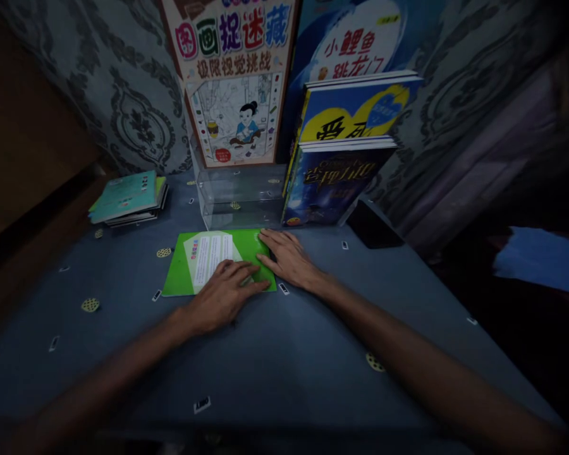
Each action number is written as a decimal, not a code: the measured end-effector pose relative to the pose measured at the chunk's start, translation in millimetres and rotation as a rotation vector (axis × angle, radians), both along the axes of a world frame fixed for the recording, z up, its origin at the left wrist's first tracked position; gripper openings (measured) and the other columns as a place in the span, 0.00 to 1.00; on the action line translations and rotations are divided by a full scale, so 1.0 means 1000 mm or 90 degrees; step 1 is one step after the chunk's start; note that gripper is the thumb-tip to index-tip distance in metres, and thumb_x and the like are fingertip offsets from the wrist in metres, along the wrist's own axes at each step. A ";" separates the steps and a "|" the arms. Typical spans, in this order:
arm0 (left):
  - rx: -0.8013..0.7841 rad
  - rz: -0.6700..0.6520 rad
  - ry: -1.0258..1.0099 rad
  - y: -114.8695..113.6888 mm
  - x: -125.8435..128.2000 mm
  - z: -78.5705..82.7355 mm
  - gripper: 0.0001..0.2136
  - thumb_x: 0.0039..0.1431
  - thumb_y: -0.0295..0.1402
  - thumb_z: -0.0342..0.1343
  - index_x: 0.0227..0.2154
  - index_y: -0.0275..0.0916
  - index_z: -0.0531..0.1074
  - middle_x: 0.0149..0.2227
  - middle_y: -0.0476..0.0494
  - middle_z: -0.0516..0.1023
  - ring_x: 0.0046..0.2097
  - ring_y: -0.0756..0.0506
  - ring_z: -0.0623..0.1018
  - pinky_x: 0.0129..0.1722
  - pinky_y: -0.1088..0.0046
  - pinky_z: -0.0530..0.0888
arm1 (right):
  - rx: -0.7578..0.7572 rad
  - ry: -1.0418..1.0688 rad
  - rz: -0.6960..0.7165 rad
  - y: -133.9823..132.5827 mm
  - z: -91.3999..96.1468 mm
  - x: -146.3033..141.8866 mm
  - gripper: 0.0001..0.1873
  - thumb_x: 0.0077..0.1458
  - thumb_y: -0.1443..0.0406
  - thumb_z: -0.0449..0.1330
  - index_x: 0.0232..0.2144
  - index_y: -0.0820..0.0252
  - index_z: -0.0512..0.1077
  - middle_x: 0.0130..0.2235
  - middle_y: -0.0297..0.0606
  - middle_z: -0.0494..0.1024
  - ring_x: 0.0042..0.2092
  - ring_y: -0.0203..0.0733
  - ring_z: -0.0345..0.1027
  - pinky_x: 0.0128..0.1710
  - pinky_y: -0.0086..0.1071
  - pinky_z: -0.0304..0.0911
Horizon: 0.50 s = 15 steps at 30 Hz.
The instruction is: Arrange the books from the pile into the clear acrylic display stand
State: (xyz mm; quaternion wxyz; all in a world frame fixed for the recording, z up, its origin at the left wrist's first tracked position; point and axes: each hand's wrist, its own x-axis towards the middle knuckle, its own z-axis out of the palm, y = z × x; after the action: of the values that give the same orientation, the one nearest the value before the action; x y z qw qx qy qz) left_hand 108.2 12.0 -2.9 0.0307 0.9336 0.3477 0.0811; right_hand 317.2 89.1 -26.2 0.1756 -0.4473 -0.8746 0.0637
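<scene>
A thin green book [176, 276] lies flat on the blue-grey tabletop, with a pale panel of text on its cover. My left hand [222, 292] rests over its lower right part, palm down, fingers stretched out and apart. At the book's right edge is my right hand [289, 258], its fingers lying flat and reaching onto the cover. Neither hand grips the book. Both hands hide portions of its right side.
Behind the green book stands a clear acrylic rack [241, 189] with a tall picture book [237, 126] upright in it. Dark blue books [329, 189] and yellow-blue books [355, 110] stand to the right, near a black object [374, 224]. A book stack [130, 196] lies at left.
</scene>
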 end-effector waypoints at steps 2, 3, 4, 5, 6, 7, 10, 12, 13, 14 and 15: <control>-0.001 -0.006 0.023 -0.006 0.008 -0.001 0.22 0.68 0.26 0.44 0.62 0.49 0.63 0.62 0.40 0.65 0.64 0.37 0.62 0.61 0.48 0.59 | -0.002 -0.007 0.002 -0.001 0.001 0.000 0.27 0.64 0.58 0.50 0.61 0.67 0.64 0.64 0.51 0.65 0.64 0.51 0.58 0.64 0.48 0.50; -0.002 -0.002 0.034 -0.009 0.010 -0.001 0.23 0.67 0.26 0.44 0.62 0.50 0.62 0.63 0.40 0.65 0.65 0.37 0.61 0.61 0.47 0.58 | -0.002 -0.009 0.003 -0.001 0.001 0.000 0.27 0.64 0.58 0.50 0.60 0.69 0.64 0.64 0.52 0.65 0.64 0.51 0.58 0.64 0.48 0.50; -0.004 0.001 0.043 -0.010 0.010 -0.001 0.23 0.67 0.26 0.44 0.63 0.51 0.61 0.63 0.41 0.65 0.65 0.37 0.61 0.62 0.47 0.57 | -0.001 -0.009 0.004 -0.001 0.001 0.000 0.27 0.64 0.58 0.50 0.60 0.69 0.64 0.63 0.52 0.66 0.64 0.51 0.58 0.64 0.47 0.50; -0.005 0.002 0.048 -0.012 0.009 0.000 0.24 0.67 0.25 0.44 0.63 0.51 0.61 0.63 0.41 0.65 0.65 0.38 0.60 0.63 0.47 0.57 | 0.002 -0.008 0.004 -0.001 0.001 0.000 0.27 0.64 0.58 0.50 0.60 0.69 0.65 0.63 0.52 0.66 0.64 0.51 0.58 0.63 0.47 0.51; -0.006 0.002 0.052 -0.013 0.007 0.001 0.24 0.67 0.25 0.44 0.63 0.50 0.61 0.63 0.41 0.65 0.66 0.39 0.60 0.63 0.48 0.57 | 0.006 -0.005 0.005 -0.001 0.001 0.000 0.27 0.64 0.58 0.50 0.60 0.67 0.65 0.63 0.51 0.66 0.64 0.51 0.58 0.63 0.47 0.51; -0.004 0.001 0.053 -0.015 0.003 0.002 0.24 0.67 0.24 0.44 0.63 0.49 0.61 0.63 0.41 0.65 0.66 0.39 0.60 0.64 0.49 0.57 | 0.010 -0.002 0.005 0.000 0.000 0.000 0.26 0.64 0.58 0.50 0.60 0.66 0.65 0.63 0.50 0.66 0.64 0.50 0.59 0.63 0.47 0.51; 0.015 0.012 0.046 -0.023 -0.013 0.004 0.23 0.67 0.23 0.44 0.62 0.44 0.63 0.62 0.39 0.67 0.65 0.41 0.63 0.63 0.52 0.61 | 0.014 0.002 0.005 0.002 -0.003 0.000 0.26 0.64 0.57 0.50 0.60 0.64 0.65 0.63 0.50 0.67 0.64 0.50 0.59 0.63 0.48 0.51; 0.032 0.037 0.032 -0.029 -0.030 0.003 0.21 0.67 0.23 0.44 0.61 0.43 0.64 0.60 0.38 0.70 0.64 0.41 0.65 0.61 0.53 0.64 | 0.016 0.000 0.007 0.004 -0.005 0.001 0.27 0.64 0.57 0.50 0.60 0.64 0.65 0.63 0.50 0.67 0.64 0.51 0.60 0.63 0.48 0.52; 0.041 0.054 0.022 -0.032 -0.039 0.003 0.21 0.68 0.24 0.45 0.60 0.43 0.65 0.59 0.39 0.71 0.63 0.41 0.66 0.60 0.54 0.66 | 0.021 0.001 0.010 0.005 -0.006 0.001 0.27 0.64 0.56 0.50 0.60 0.63 0.65 0.63 0.50 0.67 0.63 0.51 0.60 0.63 0.49 0.52; 0.051 0.073 0.012 -0.034 -0.049 0.002 0.20 0.68 0.25 0.45 0.60 0.44 0.66 0.59 0.39 0.72 0.63 0.42 0.67 0.60 0.54 0.67 | 0.028 0.001 0.014 0.006 -0.007 0.002 0.27 0.64 0.56 0.49 0.60 0.63 0.65 0.63 0.50 0.67 0.63 0.52 0.60 0.62 0.49 0.53; 0.061 0.091 0.002 -0.037 -0.059 0.001 0.19 0.68 0.26 0.46 0.59 0.44 0.66 0.58 0.39 0.73 0.62 0.41 0.69 0.59 0.55 0.68 | 0.035 0.002 0.018 0.006 -0.009 0.002 0.27 0.64 0.55 0.49 0.60 0.62 0.66 0.62 0.49 0.68 0.63 0.52 0.61 0.62 0.50 0.53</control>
State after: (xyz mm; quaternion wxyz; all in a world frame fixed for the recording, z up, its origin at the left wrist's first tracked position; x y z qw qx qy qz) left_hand 49.5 -24.7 -1.8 -0.0208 0.9068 0.4096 0.0979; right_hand 319.3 95.5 -34.8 0.1885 -0.4300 -0.8819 0.0429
